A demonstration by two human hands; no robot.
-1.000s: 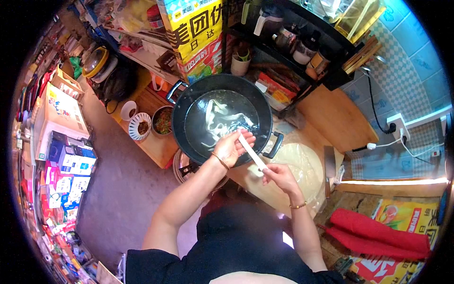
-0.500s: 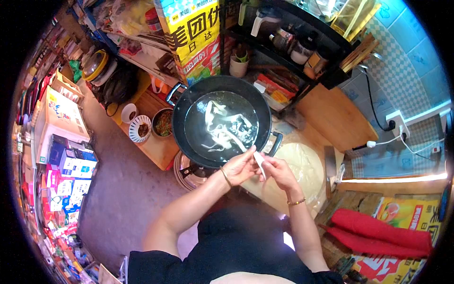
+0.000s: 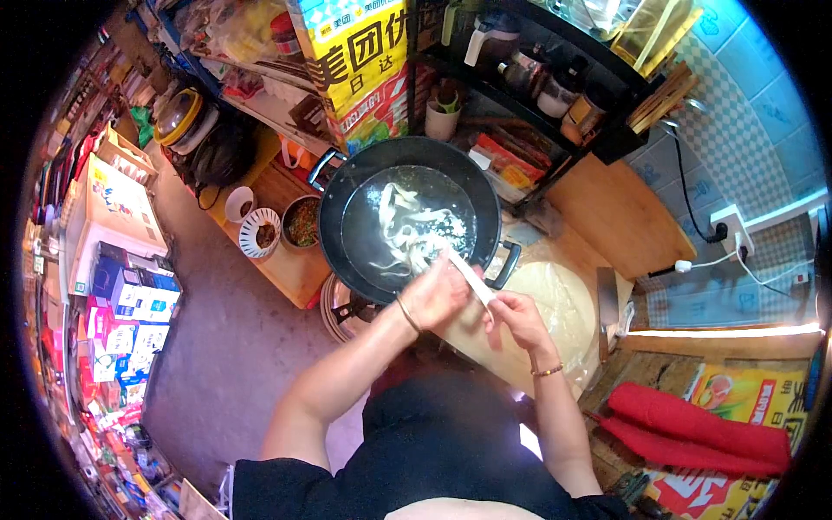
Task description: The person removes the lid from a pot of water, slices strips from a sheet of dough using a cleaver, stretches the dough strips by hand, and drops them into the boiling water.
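Note:
A strip of white dough (image 3: 472, 279) stretches between my two hands at the near right rim of a black wok (image 3: 341, 260). My left hand (image 3: 436, 295) is over the rim, with its fingertips closed on the strip's far end above the water. Lower and to the right, my right hand (image 3: 518, 319) pinches the near end between thumb and fingers. Inside the wok, pale flat noodles (image 3: 400, 227) lie tangled in bubbling water. A round of dough (image 3: 555, 303) under clear plastic sits beside my right hand.
Left of the wok are a striped bowl (image 3: 258, 232), a bowl of chopped food (image 3: 302, 223) and a small white bowl (image 3: 240, 204). A cleaver (image 3: 607, 295) lies right of the dough. A black shelf (image 3: 520, 104) with jars stands behind. Red cloth (image 3: 693, 425) hangs at lower right.
My left hand has moved up and further over the wok, while my right hand has shifted slightly right. More of the dough strip now shows between them.

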